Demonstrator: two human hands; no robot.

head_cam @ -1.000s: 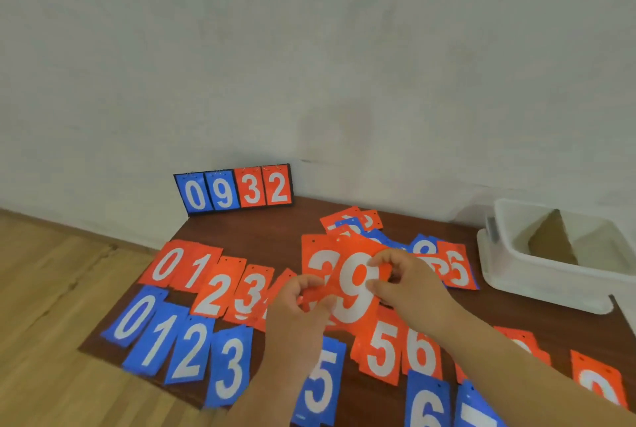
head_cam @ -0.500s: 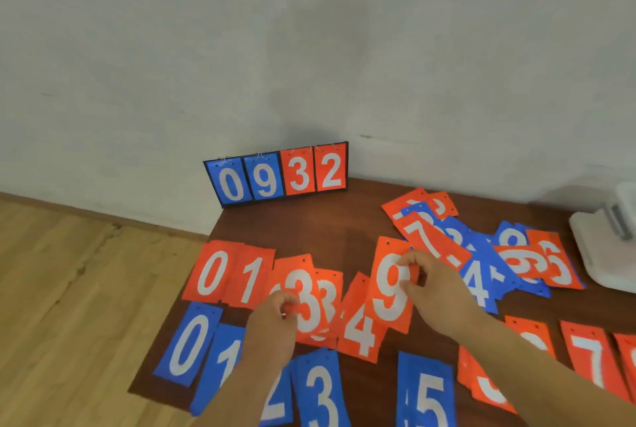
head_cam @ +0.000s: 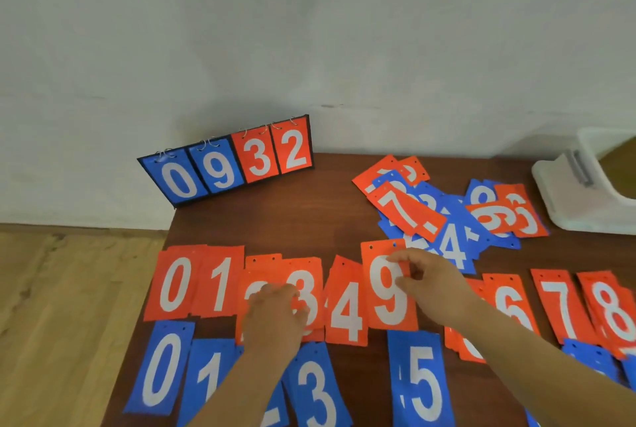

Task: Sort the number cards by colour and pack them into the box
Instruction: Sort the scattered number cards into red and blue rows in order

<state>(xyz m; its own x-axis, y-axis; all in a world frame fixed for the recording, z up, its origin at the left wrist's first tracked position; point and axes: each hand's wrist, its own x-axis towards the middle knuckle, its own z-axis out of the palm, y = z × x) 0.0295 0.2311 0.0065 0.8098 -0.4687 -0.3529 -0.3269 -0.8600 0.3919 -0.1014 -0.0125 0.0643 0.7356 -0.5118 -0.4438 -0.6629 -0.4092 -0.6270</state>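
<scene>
Right hand (head_cam: 426, 280) pinched the top of the orange 9 number card (head_cam: 387, 292), just right of the orange 4 card (head_cam: 346, 309). Left hand (head_cam: 275, 316) lay curled over the orange 3 card (head_cam: 309, 289), its grip unclear, half hiding a 2. Far right, the white plastic box (head_cam: 564, 199) was cut off.

A dark brown wooden table (head_cam: 275, 220) stands against the wall. At its far left corner a small scoreboard (head_cam: 227, 165) stands upright, showing 0 9 3 2. Orange cards (head_cam: 173, 285) lie in an overlapping row across the middle. Blue cards (head_cam: 161, 368) form a nearer row. At far right lies a mixed heap (head_cam: 451, 216) of orange and blue cards, with a white box (head_cam: 564, 199) just beside it.
</scene>
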